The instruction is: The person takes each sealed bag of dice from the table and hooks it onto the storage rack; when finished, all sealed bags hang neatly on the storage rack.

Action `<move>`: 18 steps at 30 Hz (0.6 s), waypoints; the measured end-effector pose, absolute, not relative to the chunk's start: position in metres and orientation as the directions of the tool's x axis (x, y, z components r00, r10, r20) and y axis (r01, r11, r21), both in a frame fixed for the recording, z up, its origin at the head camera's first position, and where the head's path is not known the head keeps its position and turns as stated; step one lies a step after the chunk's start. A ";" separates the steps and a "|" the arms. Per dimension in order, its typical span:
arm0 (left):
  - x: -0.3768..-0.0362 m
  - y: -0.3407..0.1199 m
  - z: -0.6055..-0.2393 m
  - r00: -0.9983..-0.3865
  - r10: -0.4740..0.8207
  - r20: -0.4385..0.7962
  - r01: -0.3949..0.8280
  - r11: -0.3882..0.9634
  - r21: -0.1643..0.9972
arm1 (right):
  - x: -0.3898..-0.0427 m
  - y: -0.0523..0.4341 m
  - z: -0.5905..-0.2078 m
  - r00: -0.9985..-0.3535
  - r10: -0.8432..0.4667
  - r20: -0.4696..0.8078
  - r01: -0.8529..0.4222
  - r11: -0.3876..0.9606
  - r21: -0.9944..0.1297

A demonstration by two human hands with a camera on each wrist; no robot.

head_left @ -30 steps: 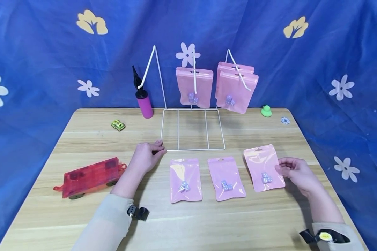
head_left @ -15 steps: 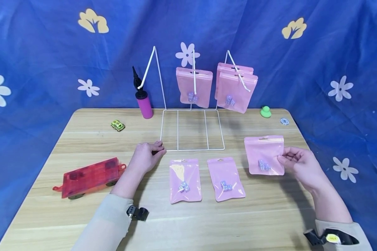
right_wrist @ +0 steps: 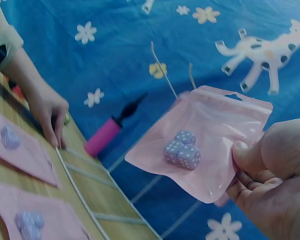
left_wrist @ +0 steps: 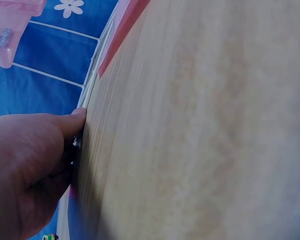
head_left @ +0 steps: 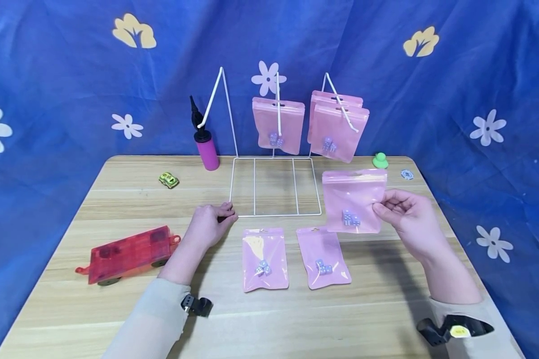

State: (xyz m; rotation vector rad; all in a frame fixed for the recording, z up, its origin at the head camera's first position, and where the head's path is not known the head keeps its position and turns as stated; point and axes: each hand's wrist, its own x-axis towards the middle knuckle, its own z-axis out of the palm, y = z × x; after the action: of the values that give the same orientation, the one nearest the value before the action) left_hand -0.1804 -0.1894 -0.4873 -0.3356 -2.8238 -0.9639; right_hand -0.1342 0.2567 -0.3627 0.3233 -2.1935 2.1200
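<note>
From my end of the feed I've got the right hand [head_left: 408, 219] pinching a pink zip bag [head_left: 355, 197] by its side edge, thumb on the front and the other fingers curled in behind. The bag is up off the table [head_left: 233, 324], roughly upright, just in front and to the right of the white wire rack [head_left: 278, 215]. Seen from the head cam, its bottom edge overlaps the top of one of the bags lying flat. The right wrist cam gives me a good look at the three purple dice [head_left: 351, 218] in it, white pips and all.

The left hand [head_left: 208, 224] is at the rack's front left corner, thumb and fingers pinched in on the wire. Some of those fingertips are hidden, so I can't tell exactly how they wrap.

In front of the rack there are two more dice bags lying flat: the left flat bag [head_left: 265, 249] pretty straight, the right flat bag [head_left: 325, 252] a bit angled. Up on the rack, one hanging bag [head_left: 289, 122] is on the middle arm, and the right arm carries a front bag [head_left: 341, 134] with a rear bag [head_left: 316, 109] partly hidden behind it.

Other stuff: a purple pump [head_left: 207, 152] just left of the rack, a small green car [head_left: 168, 180] farther left, a red toy trailer [head_left: 130, 252] to the front left, and a green duck [head_left: 380, 160] plus a poker chip [head_left: 406, 174] off to the rack's right.
</note>
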 end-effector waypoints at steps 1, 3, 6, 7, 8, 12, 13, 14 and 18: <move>-0.181 -0.189 -0.487 -0.965 0.165 0.202 0.254 0.770 0.586 | -0.135 0.252 -0.361 -0.973 -0.105 0.205 -0.206 -0.003 -0.979; -0.181 -0.189 -0.487 -0.966 0.164 0.200 0.252 0.770 0.586 | -0.138 0.243 -0.357 -0.969 -0.115 0.220 -0.217 -0.037 -0.975; -0.180 -0.189 -0.487 -0.967 0.162 0.195 0.248 0.770 0.588 | -0.140 0.228 -0.353 -0.963 -0.126 0.239 -0.231 -0.075 -0.970; -0.180 -0.189 -0.487 -0.967 0.162 0.195 0.247 0.769 0.589 | -0.141 0.223 -0.351 -0.961 -0.129 0.244 -0.234 -0.089 -0.968; -0.180 -0.190 -0.487 -0.968 0.161 0.194 0.246 0.770 0.589 | -0.142 0.218 -0.350 -0.959 -0.134 0.249 -0.236 -0.104 -0.966; -0.181 -0.190 -0.487 -0.968 0.162 0.194 0.247 0.766 0.593 | -0.148 0.198 -0.346 -0.950 -0.151 0.272 -0.250 -0.151 -0.957; -0.180 -0.190 -0.487 -0.967 0.162 0.195 0.248 0.766 0.593 | -0.149 0.192 -0.345 -0.948 -0.154 0.278 -0.254 -0.159 -0.954; -0.181 -0.190 -0.487 -0.967 0.162 0.195 0.247 0.767 0.592 | -0.151 0.187 -0.344 -0.947 -0.155 0.283 -0.258 -0.164 -0.952; -0.180 -0.190 -0.487 -0.969 0.162 0.189 0.244 0.770 0.589 | -0.158 0.167 -0.343 -0.947 -0.151 0.282 -0.257 -0.168 -0.952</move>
State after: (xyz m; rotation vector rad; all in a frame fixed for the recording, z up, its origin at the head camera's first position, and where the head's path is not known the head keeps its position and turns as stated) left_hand -0.1804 -0.1901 -0.4865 -0.3259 -2.8348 -0.9699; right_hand -0.1576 0.1674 -0.3430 0.4867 -1.9795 2.2971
